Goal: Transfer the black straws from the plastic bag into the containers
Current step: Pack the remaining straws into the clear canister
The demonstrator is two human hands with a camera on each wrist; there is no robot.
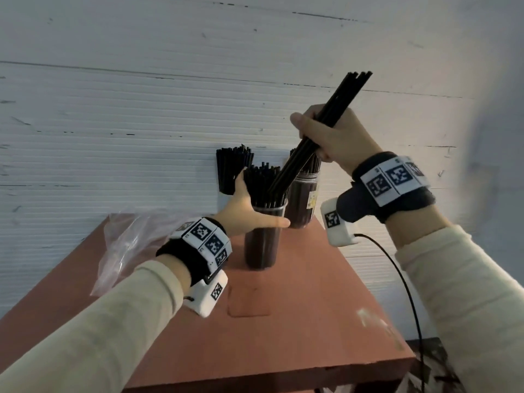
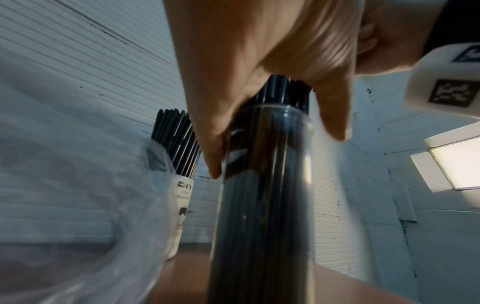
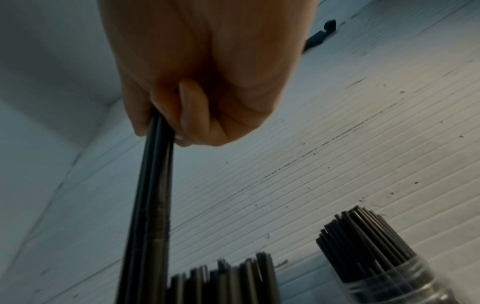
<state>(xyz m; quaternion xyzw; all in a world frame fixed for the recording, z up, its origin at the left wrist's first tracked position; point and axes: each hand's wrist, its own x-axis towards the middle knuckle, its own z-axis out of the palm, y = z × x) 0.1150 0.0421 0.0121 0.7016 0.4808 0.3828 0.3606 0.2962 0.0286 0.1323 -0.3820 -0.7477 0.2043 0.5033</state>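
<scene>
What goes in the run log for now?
right hand: grips straw bundle | left hand: steadies front container | bag: on table

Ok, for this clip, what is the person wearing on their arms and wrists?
Both arms are in cream long sleeves, the left sleeve and the right sleeve. Each wrist carries a black band with white panels printed with black square tag patterns: the left band, the right band. A white camera block hangs under each wrist, and a thin black cable runs down from the right one.

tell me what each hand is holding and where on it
The right hand grips a bunch of black straws around the middle. The left hand holds the front clear cup at its rim, thumb and fingers on opposite sides.
</scene>
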